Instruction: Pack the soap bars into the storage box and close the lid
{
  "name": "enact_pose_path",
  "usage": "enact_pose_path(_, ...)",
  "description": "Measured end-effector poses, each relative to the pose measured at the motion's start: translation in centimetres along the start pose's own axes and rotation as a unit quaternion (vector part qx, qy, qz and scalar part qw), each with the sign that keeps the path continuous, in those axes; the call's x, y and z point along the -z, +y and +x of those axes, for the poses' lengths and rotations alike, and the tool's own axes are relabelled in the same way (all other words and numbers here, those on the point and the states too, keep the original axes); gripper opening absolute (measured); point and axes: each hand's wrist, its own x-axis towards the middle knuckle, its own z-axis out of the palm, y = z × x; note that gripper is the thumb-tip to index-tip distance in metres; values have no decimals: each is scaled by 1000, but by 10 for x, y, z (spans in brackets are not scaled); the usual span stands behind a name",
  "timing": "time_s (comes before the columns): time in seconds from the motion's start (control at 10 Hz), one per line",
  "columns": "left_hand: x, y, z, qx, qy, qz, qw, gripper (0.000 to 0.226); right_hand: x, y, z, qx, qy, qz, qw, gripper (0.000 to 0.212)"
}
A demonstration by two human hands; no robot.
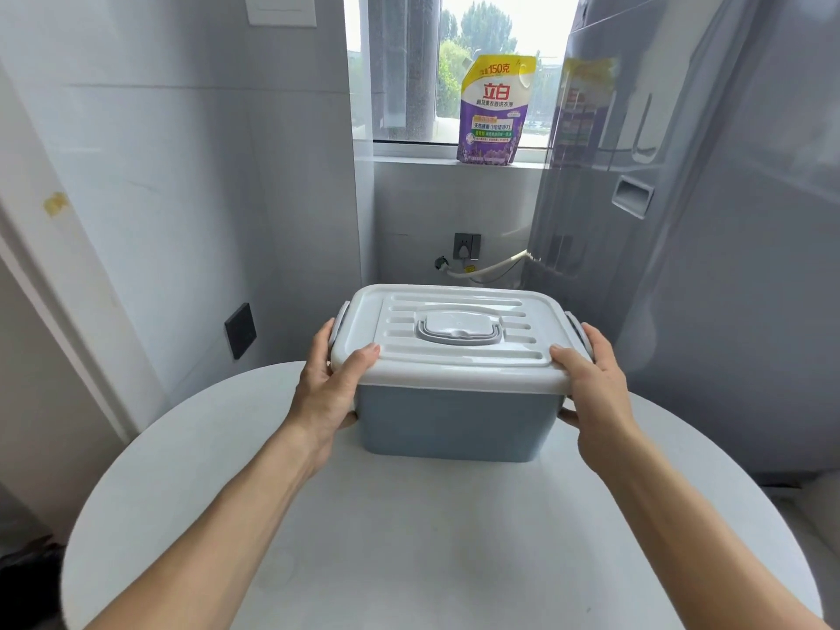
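A blue-grey storage box (pixel 454 425) stands on the far half of a round white table (pixel 432 538). Its white ribbed lid (pixel 454 361) lies flat on top, with a grey carry handle (pixel 459 331) folded down in the middle. My left hand (pixel 329 388) grips the box's left end, thumb on the lid's front corner, fingers by the grey side latch (pixel 340 322). My right hand (pixel 595 384) grips the right end the same way, beside the other latch (pixel 579 334). No soap bars are in view; the inside of the box is hidden.
A purple and yellow detergent pouch (pixel 493 111) stands on the window sill behind. A tall grey appliance (pixel 682 220) rises close on the right. Tiled walls close in on the left, with a dark wall plate (pixel 240 330) near the table's edge.
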Motion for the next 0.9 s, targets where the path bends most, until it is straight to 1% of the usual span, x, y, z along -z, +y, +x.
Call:
enact_pose_path(0.3,-13,2,42,-12,13,15,1000,66,-14,-3,38,0,-7,-1,1000,55)
enact_pose_path(0.4,-13,0,43,-9,24,17,1000,64,-14,0,42,0,-12,-8,1000,56)
enact_pose_path(0.5,-16,-1,42,-18,34,4,999,58,-12,1,41,1,-21,-12,1000,56)
enact_pose_path(0.6,-16,0,41,-36,39,0,999,58,-8,0,42,8,-42,-18,999,54)
enact_pose_path(0.7,-19,-3,35,-19,46,-4,999,62,-7,0,37,-10,-71,-22,997,54)
enact_pose_path(0.8,-20,6,31,-1,55,22,998,67,-5,-6,35,-12,-60,-59,996,61)
enact_pose_path(0.9,-6,43,37,-64,159,-37,985,57,16,-39,39,35,138,-54,988,57)
